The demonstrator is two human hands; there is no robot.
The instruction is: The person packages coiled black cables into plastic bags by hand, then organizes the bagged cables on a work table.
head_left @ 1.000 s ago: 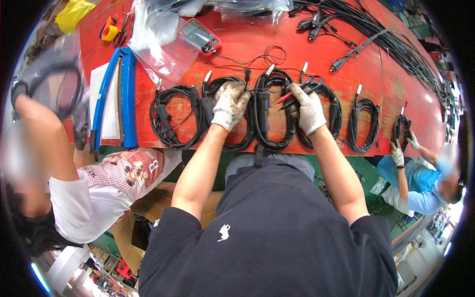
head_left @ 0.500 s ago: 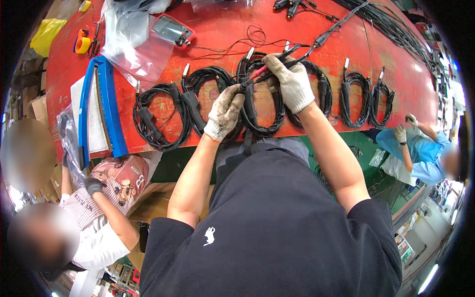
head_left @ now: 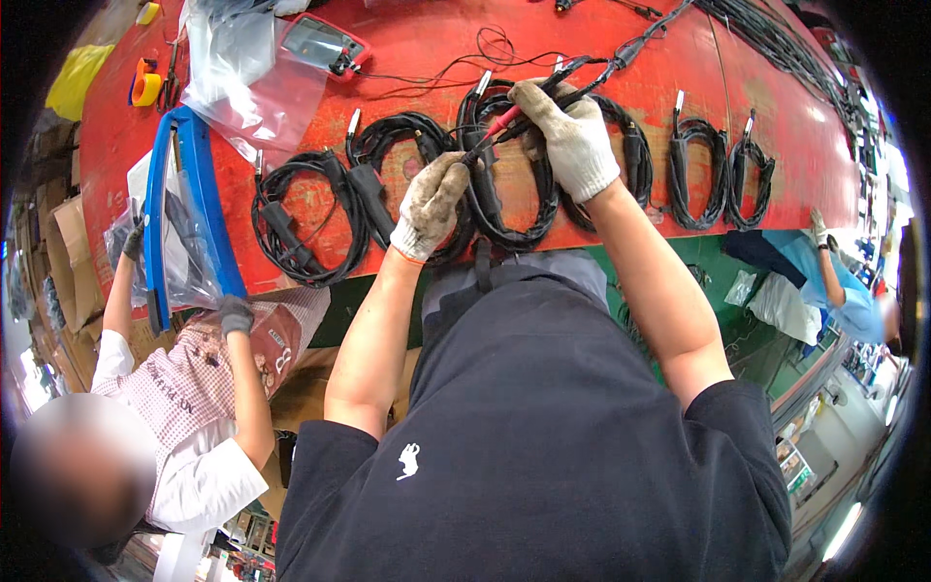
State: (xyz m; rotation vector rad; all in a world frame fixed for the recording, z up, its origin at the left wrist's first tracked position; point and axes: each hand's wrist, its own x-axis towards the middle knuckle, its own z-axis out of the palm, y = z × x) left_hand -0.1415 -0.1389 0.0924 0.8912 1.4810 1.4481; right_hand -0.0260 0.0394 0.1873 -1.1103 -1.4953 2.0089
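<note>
My left hand, in a stained white work glove, pinches a black cable end. Gloved alike, my right hand is closed on a red test probe and on black cable that runs up and away to the right. The probe slants down to the left, its lower end close to the cable end; whether they touch is too small to tell. Below both hands, several coiled black cables lie in a row on the red table.
A red-framed handheld meter with thin leads lies at the far left, near clear plastic bags and orange tape. A blue frame stands left; a co-worker's gloved hand holds a bag there. Another person works at right.
My left hand has shifted slightly left and up, still pinching the cable end; the probe stays in my right hand. The left co-worker's bag has moved onto the blue frame.
</note>
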